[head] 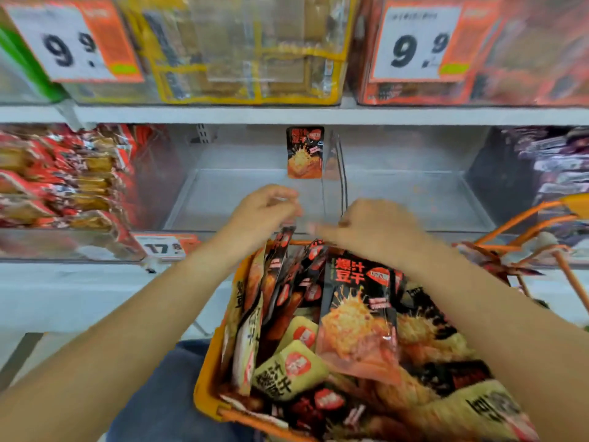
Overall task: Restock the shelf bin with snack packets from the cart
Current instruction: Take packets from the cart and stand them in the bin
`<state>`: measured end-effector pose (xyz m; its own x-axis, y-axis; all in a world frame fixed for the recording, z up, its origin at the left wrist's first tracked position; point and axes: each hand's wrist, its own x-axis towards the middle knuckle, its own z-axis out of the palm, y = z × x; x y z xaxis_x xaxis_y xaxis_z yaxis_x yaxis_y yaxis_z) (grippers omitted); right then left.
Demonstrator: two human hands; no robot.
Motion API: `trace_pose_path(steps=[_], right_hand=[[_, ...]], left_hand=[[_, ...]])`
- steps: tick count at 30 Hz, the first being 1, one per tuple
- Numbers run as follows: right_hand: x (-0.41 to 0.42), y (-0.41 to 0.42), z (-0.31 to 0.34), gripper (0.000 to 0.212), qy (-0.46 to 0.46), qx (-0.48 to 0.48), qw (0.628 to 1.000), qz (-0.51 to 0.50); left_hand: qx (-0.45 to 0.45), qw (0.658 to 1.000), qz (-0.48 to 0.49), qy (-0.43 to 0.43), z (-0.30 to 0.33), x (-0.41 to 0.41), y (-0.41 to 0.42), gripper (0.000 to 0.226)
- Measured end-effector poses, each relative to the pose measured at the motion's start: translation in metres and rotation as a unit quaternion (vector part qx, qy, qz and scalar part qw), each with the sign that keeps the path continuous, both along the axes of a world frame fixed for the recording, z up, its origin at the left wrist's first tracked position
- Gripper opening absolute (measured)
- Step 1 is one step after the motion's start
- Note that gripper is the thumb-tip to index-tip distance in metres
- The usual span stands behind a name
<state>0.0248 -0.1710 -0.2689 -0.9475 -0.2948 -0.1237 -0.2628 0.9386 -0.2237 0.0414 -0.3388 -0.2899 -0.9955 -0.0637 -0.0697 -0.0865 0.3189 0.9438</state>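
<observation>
Left hand pinches the top edges of a few black-and-orange packets, drawn partly up out of the cart. Right hand hovers just beside it over the same bunch, fingers blurred; cannot tell whether it grips anything. Cart sits below the hands, heaped with packets, a large one lying face up on top. Target bin, clear-walled, is on the shelf straight ahead, nearly bare, with one sample packet stuck upright to its divider. Risks, as judged: the pinch is at the edges only, so slick packets may slip free and drop between cart and shelf; the lifted bunch may catch the bin's front lip; packets could land in the neighbouring bin past the divider.
</observation>
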Motion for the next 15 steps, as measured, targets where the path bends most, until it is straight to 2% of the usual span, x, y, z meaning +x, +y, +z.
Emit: trace_pose_path(steps=[3, 5, 7, 9, 13, 15], right_hand=[[0.001, -0.005, -0.005, 0.031, -0.093, -0.103, 0.99, -0.03], [-0.001, 0.002, 0.002, 0.02, -0.138, -0.219, 0.963, -0.08], [-0.001, 0.01, 0.012, 0.016, -0.2, -0.342, 0.912, -0.111], [-0.002, 0.019, 0.019, 0.016, -0.213, -0.388, 0.889, -0.115], [-0.013, 0.033, 0.037, 0.027, -0.139, -0.363, 0.919, -0.069], [-0.019, 0.036, 0.049, 0.028, -0.13, -0.362, 0.922, -0.039]], left_hand=[[0.163, 0.982, 0.08, -0.054, -0.003, 0.011, 0.014, 0.012], [0.217, 0.969, 0.093, -0.068, -0.004, 0.017, 0.019, 0.011], [0.213, 0.97, 0.093, -0.065, -0.004, 0.021, 0.021, 0.011], [0.214, 0.97, 0.092, -0.067, -0.004, 0.02, 0.02, 0.01], [0.154, 0.986, 0.049, -0.047, 0.003, 0.005, 0.004, 0.01], [0.122, 0.992, -0.021, -0.015, 0.01, -0.004, -0.004, 0.026]])
